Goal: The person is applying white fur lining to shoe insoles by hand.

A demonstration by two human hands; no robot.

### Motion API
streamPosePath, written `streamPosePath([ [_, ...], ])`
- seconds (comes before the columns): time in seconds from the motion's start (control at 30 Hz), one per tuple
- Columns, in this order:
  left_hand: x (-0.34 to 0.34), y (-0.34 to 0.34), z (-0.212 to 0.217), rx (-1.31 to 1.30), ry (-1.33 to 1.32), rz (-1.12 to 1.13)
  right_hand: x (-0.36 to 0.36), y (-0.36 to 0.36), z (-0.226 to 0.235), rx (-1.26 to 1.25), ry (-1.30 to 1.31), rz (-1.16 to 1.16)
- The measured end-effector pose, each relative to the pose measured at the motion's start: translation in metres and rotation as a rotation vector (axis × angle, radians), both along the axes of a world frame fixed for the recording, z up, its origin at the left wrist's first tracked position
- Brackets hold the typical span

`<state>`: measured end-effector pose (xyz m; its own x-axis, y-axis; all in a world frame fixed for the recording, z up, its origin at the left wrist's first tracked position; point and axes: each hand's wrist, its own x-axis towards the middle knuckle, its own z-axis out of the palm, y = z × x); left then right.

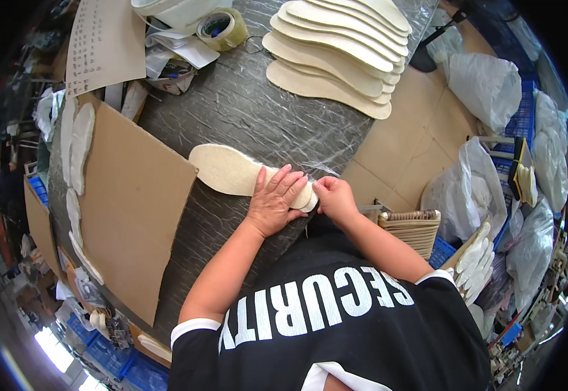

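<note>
A cream felt-like insole (222,168) lies on the dark table, its broad end to the left and its narrow end near my body. My left hand (272,201) rests flat across its middle with the fingers spread. At the narrow end, a second whitish layer edge (310,204) shows beneath the upper one. My right hand (336,199) is closed in a pinch at that end, thumb and forefinger on the insole's rim. Whether the pinch takes in one layer or both is hidden. Farther off, a fanned stack of similar insoles (336,58) lies near the table's right edge.
A large cardboard sheet (127,208) covers the table's left side, with white insoles (82,146) beyond it. A tape roll (223,29), papers and a white container (179,12) stand at the back. Right of the table are a chair (411,228) and plastic bags (486,88).
</note>
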<state>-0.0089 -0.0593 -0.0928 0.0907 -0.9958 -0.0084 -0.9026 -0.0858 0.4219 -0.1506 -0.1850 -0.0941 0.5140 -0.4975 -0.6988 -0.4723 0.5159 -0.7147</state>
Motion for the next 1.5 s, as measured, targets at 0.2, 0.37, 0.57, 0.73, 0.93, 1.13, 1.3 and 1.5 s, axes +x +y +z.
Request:
streamPosePath([
  [0.2, -0.001, 0.000, -0.001, -0.029, -0.002, 0.025, -0.006, -0.007, -0.015, 0.186, -0.111, -0.066],
  [0.37, -0.002, 0.000, 0.036, -0.286, 0.242, 0.157, -0.016, -0.035, 0.016, 0.509, -0.662, -0.118],
  [0.57, 0.011, -0.013, 0.149, -0.867, 1.469, 0.600, 0.019, -0.054, 0.042, 0.036, -0.669, 0.348],
  [0.73, 0.022, 0.021, 0.147, -1.062, 1.794, 0.617, 0.023, -0.058, 0.047, 0.423, -0.695, 0.152],
  [0.93, -0.001, 0.098, 0.105, -1.001, 1.663, 1.083, 0.023, -0.077, 0.049, 0.253, -0.618, 0.197],
  [1.13, -0.044, 0.125, 0.066, -1.114, 1.871, 1.130, 0.020, -0.086, 0.041, -0.050, -0.535, 0.373],
  [1.3, -0.058, 0.135, 0.063, -1.126, 1.840, 1.013, 0.018, -0.086, 0.037, -0.139, -0.595, 0.398],
  [1.5, -0.072, 0.148, 0.051, -1.125, 1.836, 0.964, 0.025, -0.093, 0.038, -0.152, -0.561, 0.495],
])
